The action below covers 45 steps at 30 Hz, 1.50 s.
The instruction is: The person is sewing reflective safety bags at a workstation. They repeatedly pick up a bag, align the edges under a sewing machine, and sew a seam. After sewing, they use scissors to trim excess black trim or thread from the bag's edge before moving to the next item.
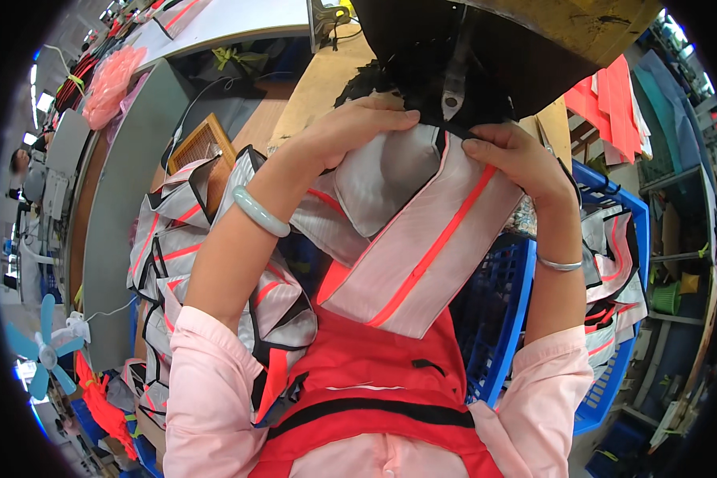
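Between my hands is a sewn pale grey fabric piece (430,247), with a red stripe along its long panel and black trim at the upper edge. My left hand (362,127) grips that edge on the left, its thumb stretched along the top. The thumb and fingers of my right hand (522,155) pinch the same edge farther right. The long panel hangs down over my red apron (390,374). Just beyond the trim, a metal bar with a hole (452,94) points down from a dark machine housing (410,40).
Similar striped pieces (191,247) are heaped at my left, near a wooden frame (203,147). A blue plastic crate (508,319) stands at my right, with more pieces beside it. Red fabric strips (613,107) hang at the far right. A blue fan (46,346) is at the left.
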### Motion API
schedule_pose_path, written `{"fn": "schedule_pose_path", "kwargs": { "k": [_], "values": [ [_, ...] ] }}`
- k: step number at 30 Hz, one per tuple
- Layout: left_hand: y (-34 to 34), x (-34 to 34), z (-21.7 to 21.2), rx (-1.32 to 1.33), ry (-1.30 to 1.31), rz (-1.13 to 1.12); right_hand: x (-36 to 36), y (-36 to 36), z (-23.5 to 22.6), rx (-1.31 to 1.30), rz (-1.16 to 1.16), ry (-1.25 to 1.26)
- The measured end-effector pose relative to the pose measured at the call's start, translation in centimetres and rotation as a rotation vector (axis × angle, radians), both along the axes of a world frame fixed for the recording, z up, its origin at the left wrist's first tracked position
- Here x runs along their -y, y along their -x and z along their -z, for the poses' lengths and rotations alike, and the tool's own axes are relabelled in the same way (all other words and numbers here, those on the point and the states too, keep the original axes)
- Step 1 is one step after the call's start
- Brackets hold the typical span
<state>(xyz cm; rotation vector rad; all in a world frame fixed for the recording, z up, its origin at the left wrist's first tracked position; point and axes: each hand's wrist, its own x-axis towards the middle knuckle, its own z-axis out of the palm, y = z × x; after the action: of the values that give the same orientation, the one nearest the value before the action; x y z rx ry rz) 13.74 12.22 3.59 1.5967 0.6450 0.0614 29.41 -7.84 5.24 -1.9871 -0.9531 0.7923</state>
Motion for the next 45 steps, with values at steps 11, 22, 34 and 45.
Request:
{"fn": "schedule_pose_path", "kwargs": {
  "k": [11, 22, 34, 45],
  "values": [
    [-0.4, 0.0, -0.3, 0.055, 0.001, -0.014, 0.0, -0.8, 0.7, -0.03, 0.021, -0.033],
    [5.1, 1.7, -1.0, 0.019, -0.24, 0.41, 7.4, 3.0, -1.1, -0.254, -0.52, -0.153],
    [11.0, 10.1, 0.7, 0.306, -0.508, 0.194, 11.7, -4.3, 4.8, 1.013, 0.262, 0.359],
    [11.8, 11.6, 4.5, 0.366, -0.062, -0.001, 17.1, 14.0, 4.0, -0.421, 0.271, -0.227]
  ]
}}
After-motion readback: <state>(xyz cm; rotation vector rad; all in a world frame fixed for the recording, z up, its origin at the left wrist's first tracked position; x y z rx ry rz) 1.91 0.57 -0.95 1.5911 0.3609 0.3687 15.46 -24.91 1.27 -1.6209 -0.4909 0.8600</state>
